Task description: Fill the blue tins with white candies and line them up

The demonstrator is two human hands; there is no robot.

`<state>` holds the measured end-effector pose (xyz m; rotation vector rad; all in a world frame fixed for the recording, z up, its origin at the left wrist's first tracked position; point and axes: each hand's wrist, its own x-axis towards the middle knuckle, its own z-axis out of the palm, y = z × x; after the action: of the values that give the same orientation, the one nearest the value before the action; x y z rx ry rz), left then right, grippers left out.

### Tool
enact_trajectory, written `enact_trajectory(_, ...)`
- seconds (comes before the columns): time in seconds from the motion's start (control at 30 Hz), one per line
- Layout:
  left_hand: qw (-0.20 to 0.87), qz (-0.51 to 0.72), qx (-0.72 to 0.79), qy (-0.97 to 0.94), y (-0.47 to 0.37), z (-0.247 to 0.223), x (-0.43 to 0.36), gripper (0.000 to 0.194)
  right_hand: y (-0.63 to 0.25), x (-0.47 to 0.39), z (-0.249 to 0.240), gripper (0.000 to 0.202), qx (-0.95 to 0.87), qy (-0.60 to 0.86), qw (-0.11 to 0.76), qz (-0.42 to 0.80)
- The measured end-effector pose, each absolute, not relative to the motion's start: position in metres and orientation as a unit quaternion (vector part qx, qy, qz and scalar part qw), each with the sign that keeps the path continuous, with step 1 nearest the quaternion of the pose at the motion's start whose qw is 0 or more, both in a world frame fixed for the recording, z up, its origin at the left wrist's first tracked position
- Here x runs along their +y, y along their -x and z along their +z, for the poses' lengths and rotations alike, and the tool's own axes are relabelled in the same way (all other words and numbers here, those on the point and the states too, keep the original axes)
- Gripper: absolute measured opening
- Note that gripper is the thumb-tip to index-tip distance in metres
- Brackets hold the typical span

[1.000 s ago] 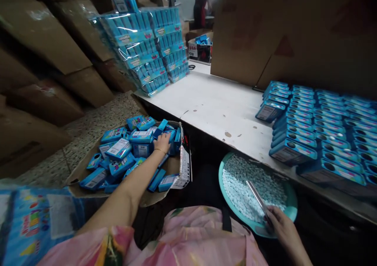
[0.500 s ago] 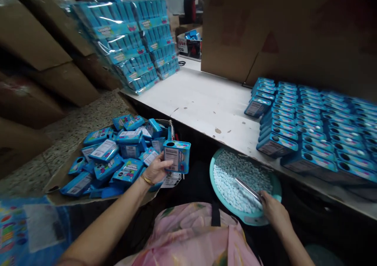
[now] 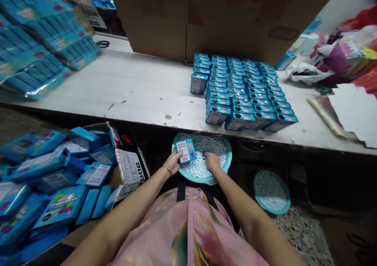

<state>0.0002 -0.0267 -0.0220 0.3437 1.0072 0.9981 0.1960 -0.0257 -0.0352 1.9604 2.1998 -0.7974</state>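
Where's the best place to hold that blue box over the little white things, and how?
Probably pinch the blue box by its left edge, coming from the left, as the left hand does: the box's broad face looks flat.

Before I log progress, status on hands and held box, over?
Left hand holding blue box over tub. Right hand at white pellets, grip hidden. No obstruction seen between hands.

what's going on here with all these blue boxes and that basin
A person's left hand holds one blue box over a teal basin of small white pieces. The right hand is down among those pieces; whatever it may hold is hidden. More blue boxes lie jumbled in an open carton on the person's left, while upright boxes stand in rows on the white table beyond the basin.
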Motion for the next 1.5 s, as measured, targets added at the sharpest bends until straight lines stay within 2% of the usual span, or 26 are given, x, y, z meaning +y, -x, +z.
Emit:
enact_trajectory(0.1, 0.759, 0.429, 0.463, -0.161, -0.016, -0.031, -0.017, 0.036, -0.188, -0.024, -0.044, 0.033, 0.688, -0.678, 0.008, -0.26)
enact_trajectory(0.27, 0.754, 0.418, 0.46, -0.213, 0.005, -0.013, -0.016, 0.039, -0.204, -0.021, -0.045, 0.03, 0.666, -0.675, -0.083, -0.308)
enact_trajectory(0.5, 0.589, 0.451, 0.516, -0.429, 0.04, -0.005, -0.013, 0.05, -0.249, -0.02, -0.002, 0.032, 0.67, -0.665, -0.111, -0.31)
enact_trajectory(0.77, 0.447, 0.353, 0.53, -0.628, 0.008, -0.008, -0.007, 0.045, -0.263, -0.014, 0.077, 0.03, 0.738, -0.625, -0.057, -0.246)
enact_trajectory(1.03, 0.431, 0.319, 0.511, -0.671, -0.008, -0.01, -0.006, 0.041, -0.23, -0.003, 0.121, 0.03, 0.8, -0.582, 0.081, -0.123)
enact_trajectory(1.23, 0.431, 0.323, 0.51, -0.671, -0.008, -0.016, -0.004, 0.041, -0.205, -0.005, 0.145, 0.027, 0.818, -0.559, 0.101, -0.092)
enact_trajectory(1.37, 0.464, 0.341, 0.525, -0.627, -0.002, -0.017, -0.003, 0.042, -0.229, -0.008, 0.139, 0.027, 0.804, -0.578, 0.104, -0.088)
enact_trajectory(1.5, 0.529, 0.4, 0.535, -0.523, 0.002, -0.029, -0.002, 0.05, -0.262, -0.015, 0.088, 0.028, 0.75, -0.64, 0.118, -0.115)
